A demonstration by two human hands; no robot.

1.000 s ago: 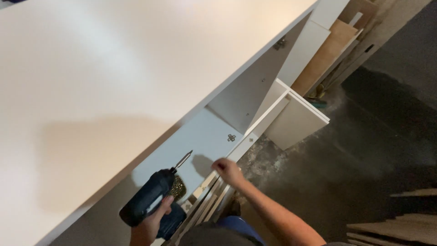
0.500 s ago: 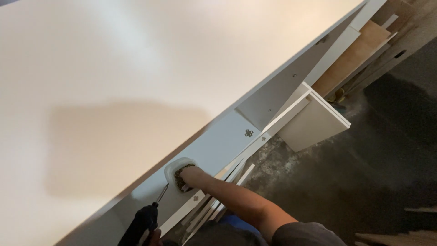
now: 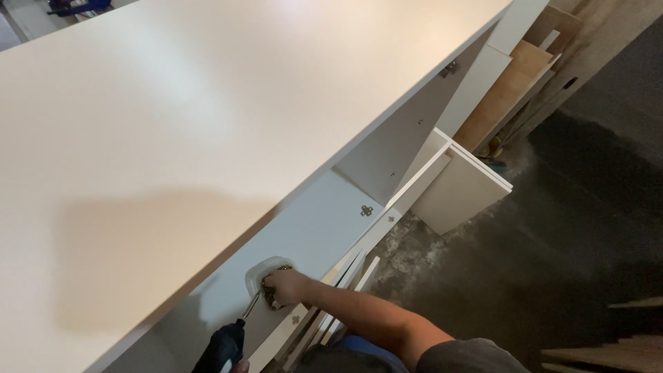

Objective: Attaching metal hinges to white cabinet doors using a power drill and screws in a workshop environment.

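My right hand (image 3: 284,285) reaches into a small clear plastic dish (image 3: 260,271) that sits on a white cabinet panel (image 3: 311,231) below the big white top board (image 3: 207,138). Its fingers are bunched on brass-coloured screws (image 3: 271,299) in the dish. A dark blue cordless drill (image 3: 222,349) shows at the bottom edge, its bit (image 3: 250,307) pointing up toward the dish. Only a sliver of my left hand (image 3: 241,365) is visible, gripping the drill.
A metal hinge plate (image 3: 366,210) is fixed to the white panel. White cabinet boards (image 3: 459,190) stand on a dark rough floor (image 3: 566,262). Wooden and white sheets (image 3: 507,90) lean at the far right. Narrow white strips (image 3: 345,280) lie beside my forearm.
My right hand moved from the panel's edge into the clear dish and closed on screws. The drill dropped lower toward the frame's bottom edge.
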